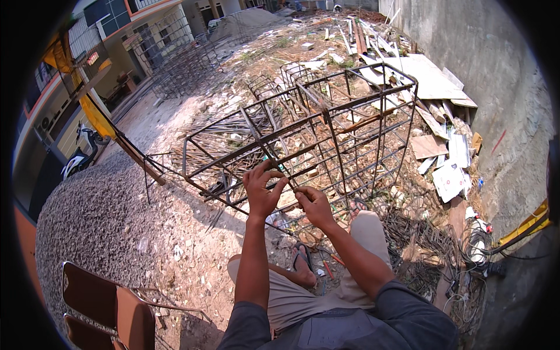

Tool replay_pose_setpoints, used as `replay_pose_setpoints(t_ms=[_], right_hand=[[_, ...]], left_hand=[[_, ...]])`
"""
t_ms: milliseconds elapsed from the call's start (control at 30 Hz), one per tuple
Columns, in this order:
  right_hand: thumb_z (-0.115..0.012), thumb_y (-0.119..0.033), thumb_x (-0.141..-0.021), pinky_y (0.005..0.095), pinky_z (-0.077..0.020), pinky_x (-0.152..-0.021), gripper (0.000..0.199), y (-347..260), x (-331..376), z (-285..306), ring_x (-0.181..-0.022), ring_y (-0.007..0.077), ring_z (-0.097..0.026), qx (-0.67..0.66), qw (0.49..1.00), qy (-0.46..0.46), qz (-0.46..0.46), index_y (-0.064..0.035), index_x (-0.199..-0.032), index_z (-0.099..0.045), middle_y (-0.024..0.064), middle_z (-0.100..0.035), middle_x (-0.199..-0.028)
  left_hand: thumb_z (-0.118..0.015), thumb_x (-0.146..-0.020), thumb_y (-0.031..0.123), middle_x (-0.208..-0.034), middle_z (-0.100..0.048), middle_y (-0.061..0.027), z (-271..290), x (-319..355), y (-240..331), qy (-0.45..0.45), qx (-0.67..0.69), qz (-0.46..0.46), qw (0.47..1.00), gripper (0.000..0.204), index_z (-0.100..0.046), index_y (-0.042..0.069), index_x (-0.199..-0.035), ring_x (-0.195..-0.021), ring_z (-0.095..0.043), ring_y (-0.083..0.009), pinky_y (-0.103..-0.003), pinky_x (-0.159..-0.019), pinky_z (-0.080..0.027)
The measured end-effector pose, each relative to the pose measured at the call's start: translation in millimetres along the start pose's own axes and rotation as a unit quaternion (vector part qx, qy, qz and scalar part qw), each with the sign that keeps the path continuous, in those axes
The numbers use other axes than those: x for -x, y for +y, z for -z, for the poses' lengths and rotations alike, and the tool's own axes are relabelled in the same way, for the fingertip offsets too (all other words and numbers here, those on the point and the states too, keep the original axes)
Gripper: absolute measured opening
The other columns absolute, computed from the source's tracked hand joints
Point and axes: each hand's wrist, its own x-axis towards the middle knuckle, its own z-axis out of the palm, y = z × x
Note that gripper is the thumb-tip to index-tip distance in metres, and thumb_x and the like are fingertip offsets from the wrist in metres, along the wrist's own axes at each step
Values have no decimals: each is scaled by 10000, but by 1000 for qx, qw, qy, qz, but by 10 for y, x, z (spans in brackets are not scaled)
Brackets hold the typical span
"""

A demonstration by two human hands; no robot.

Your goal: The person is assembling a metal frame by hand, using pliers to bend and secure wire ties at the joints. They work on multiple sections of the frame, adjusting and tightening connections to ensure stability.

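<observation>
A long cage of dark steel rebar (280, 137) stands in front of me, its square frames joined by lengthwise bars. My left hand (262, 189) is at its near side, fingers bent over a thin steel bar and thumb apart below. Close by on the right, my right hand (315, 206) pinches the lower part of the same thin bar between thumb and fingers. The fingertips partly cover this bar, so whether it is a stirrup leg or a loose piece is unclear. A bit of green shows by the left fingertips.
Grey gravel (99, 216) is heaped at left, behind a brown folding chair (134, 318). Loose rebar (233, 131) lies beyond the cage. Scrap boards (431, 81) lean near the concrete wall (496, 76). Tangled wire (417, 239) and cables lie at right. My sandalled foot (304, 268) is below.
</observation>
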Motion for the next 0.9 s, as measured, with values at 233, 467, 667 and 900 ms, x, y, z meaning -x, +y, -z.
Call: replay_pose_setpoints(t_ms=[233, 467, 667, 900], right_hand=[[-662, -217, -1013, 292, -413, -578, 259, 341, 12, 570, -635, 70, -519, 70, 996, 46, 19, 21, -1106, -704, 8, -641, -734], [-657, -174, -1012, 281, -384, -565, 202, 627, 101, 1023, -623, 58, -475, 189, 970, 139, 57, 3, -1081, -726, -20, -583, -708], [-662, -175, -1007, 278, -417, -596, 208, 494, 181, 1051, -658, 62, -509, 185, 979, 86, 21, 10, -1083, -719, -2, -602, -727], [-656, -176, -1007, 262, -400, -560, 215, 454, 215, 1152, -624, 53, -498, 138, 987, 81, 12, 27, -1061, -704, -16, -591, -720]], left_hand=[[-810, -849, 273, -1285, -690, -93, -60, -53, -18, 29, 28, 10, 999, 221, -716, 143, -1001, -1246, -577, -252, -428, -1113, -281], [-791, -872, 219, -1185, -712, -74, -114, -71, -7, 56, 19, 60, 996, 328, -641, 96, -1135, -1120, -613, -240, -405, -1100, -306], [-774, -897, 234, -1137, -736, -84, -216, -77, -80, 92, 25, 62, 994, 377, -644, 77, -1215, -1083, -661, -252, -416, -1074, -344], [-773, -897, 305, -1153, -711, -115, -182, -78, -52, 69, -125, 5, 990, 375, -696, 79, -1186, -1095, -640, -302, -436, -1028, -374]])
